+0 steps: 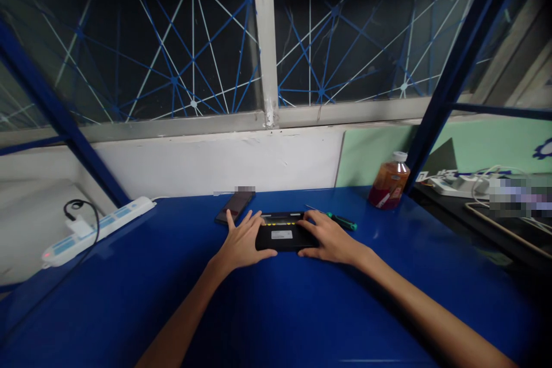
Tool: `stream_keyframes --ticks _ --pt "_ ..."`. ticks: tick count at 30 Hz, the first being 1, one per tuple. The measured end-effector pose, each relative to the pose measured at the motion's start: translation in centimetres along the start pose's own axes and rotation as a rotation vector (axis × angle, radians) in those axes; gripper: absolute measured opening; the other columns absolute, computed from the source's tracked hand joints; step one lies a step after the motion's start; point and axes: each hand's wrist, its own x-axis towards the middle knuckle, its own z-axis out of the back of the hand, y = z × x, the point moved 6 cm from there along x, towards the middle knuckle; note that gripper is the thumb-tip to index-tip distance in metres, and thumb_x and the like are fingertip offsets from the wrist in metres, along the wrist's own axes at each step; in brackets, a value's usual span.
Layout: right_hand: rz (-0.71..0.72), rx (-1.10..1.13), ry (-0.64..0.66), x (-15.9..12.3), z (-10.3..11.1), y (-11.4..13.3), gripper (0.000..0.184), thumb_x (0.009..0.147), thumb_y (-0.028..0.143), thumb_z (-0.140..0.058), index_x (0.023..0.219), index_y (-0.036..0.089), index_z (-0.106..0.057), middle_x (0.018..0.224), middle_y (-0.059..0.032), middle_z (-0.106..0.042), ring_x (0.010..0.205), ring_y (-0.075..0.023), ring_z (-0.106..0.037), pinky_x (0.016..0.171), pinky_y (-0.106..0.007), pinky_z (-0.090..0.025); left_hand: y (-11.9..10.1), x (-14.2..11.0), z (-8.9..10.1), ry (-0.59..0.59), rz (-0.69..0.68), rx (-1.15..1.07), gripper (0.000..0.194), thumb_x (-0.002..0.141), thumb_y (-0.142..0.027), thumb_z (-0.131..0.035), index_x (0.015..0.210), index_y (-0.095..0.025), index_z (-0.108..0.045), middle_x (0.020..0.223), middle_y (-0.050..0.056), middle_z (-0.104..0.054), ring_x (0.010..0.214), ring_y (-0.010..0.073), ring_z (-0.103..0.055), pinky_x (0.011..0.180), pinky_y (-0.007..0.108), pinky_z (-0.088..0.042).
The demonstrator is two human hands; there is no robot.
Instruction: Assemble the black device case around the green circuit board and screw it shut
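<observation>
The device [282, 243] is black, with a white label [282, 234] and a row of yellow spots; the table [276, 310] is plain blue. From the device, at 9 o'clock, the power strip [123, 213] is white with light-blue panels. At 2, the bottle [390, 183] is amber, maroon-labelled, white-capped. At 12, white and blue lines web the dark window [207, 40].

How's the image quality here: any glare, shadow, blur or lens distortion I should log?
Head view: dim; soft shadows on the blue table; faint glare near the bottle; frame edges stretched and smeared; pixelated patches at the far end of the phone and far right.
</observation>
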Motion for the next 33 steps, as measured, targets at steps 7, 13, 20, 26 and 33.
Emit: stream_keyframes --ticks 7,13,20,26,33 --pt "-0.001 0.0 -0.004 0.0 0.0 0.1 0.064 0.074 0.055 -0.068 0.119 0.01 -0.056 0.115 -0.0176 -0.055 0.111 -0.0314 -0.051 0.098 -0.047 -0.041 -0.5 0.1 0.7 -0.041 -0.038 0.015 0.078 0.072 -0.073 -0.057 0.126 -0.018 -0.052 0.136 0.017 -0.053 0.132 0.0403 -0.038 0.108 0.071 0.001" --pt "0.021 -0.011 0.014 0.0 0.1 0.2 0.068 0.077 0.059 -0.063 0.121 0.009 -0.056 0.117 -0.0191 -0.055 0.117 -0.0334 -0.048 0.103 -0.048 -0.037 -0.9 -0.2 1.5 -0.128 -0.064 0.089 0.062 0.071 -0.07 -0.062 0.109 -0.022 -0.064 0.117 0.012 -0.062 0.115 0.0351 -0.05 0.104 0.065 -0.021" --pt "0.012 -0.011 0.044 -0.2 -0.7 -0.1 0.076 0.078 0.066 -0.058 0.128 0.008 -0.053 0.125 -0.0218 -0.054 0.128 -0.0375 -0.041 0.109 -0.057 -0.027 -1.3 -0.3 1.5 -0.144 -0.082 0.137 0.057 0.074 -0.066 -0.062 0.108 -0.021 -0.065 0.113 0.01 -0.064 0.109 0.0328 -0.052 0.102 0.058 -0.026" --pt "0.01 -0.088 0.025 -0.2 0.0 0.2 0.074 0.079 0.066 -0.056 0.128 0.01 -0.055 0.126 -0.0207 -0.055 0.131 -0.0369 -0.039 0.111 -0.058 -0.02 -1.4 -0.3 1.9 -0.118 -0.054 0.148 0.059 0.072 -0.07 -0.061 0.102 -0.02 -0.068 0.108 0.011 -0.06 0.106 0.0335 -0.05 0.097 0.055 -0.031" --pt "-0.02 -0.216 -0.021 0.0 1.5 1.4 0.07 0.076 0.068 -0.058 0.113 0.009 -0.066 0.113 -0.0206 -0.06 0.116 -0.0362 -0.048 0.107 -0.059 -0.025 -1.1 -0.4 2.0 -0.131 -0.017 0.104 0.063 0.072 -0.075 -0.055 0.098 -0.019 -0.068 0.099 0.01 -0.058 0.097 0.0321 -0.05 0.086 0.049 -0.036"
